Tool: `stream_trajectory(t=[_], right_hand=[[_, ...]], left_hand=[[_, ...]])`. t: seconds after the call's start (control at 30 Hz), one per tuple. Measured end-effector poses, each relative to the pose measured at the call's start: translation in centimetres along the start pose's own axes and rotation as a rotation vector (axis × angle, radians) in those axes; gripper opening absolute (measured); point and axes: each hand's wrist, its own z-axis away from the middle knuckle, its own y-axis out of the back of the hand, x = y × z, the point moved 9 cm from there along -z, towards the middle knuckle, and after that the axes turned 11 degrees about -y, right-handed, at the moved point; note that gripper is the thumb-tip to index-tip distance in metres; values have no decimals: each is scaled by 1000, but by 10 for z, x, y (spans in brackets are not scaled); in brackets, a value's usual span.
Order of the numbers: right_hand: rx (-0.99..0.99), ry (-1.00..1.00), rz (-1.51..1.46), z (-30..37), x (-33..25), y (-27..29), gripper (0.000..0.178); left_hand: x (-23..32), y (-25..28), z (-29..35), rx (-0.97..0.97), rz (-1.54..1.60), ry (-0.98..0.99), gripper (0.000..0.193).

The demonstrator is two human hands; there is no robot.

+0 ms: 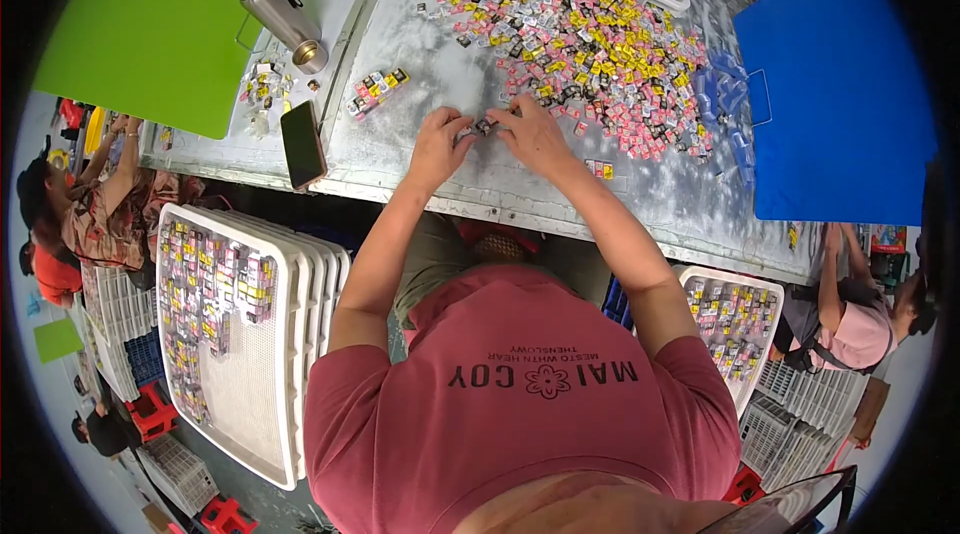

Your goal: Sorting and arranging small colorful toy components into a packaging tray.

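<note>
My left hand (438,146) and my right hand (538,141) meet over the metal tabletop (370,159), in front of a big heap of small pink, yellow, black and clear pieces (600,44). A short row of small dark pieces (485,126) lies between my fingertips. The left fingers are curled in a pinch at its left end, and the right thumb and fingers close on its right end. Left of my hands sits a neat block of similar pieces (378,92) in pink, yellow and black. Another small group of pieces (600,169) rests near the table's front edge, right of my right hand.
A phone (303,144) and a steel flask (275,6) stand to the left. Clear plastic cases (722,99) lie by a blue panel (835,94); a green panel (140,24) is opposite. Stacked white trays (285,354) flank me, and co-workers (110,219) sit at both sides.
</note>
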Motion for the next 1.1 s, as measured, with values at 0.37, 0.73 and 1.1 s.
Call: stream_trajectory(t=[0.37,0.73,1.1], right_hand=[[-27,25,-10,13,-3,10,37],[-43,-123,-70,18,18,14,48],[-184,-270,-255,10,37,4,45]], left_hand=[[10,-7,1,57,6,197,33],[6,-9,-2,21,58,85,36],[3,-21,-9,-69,254,108,44]])
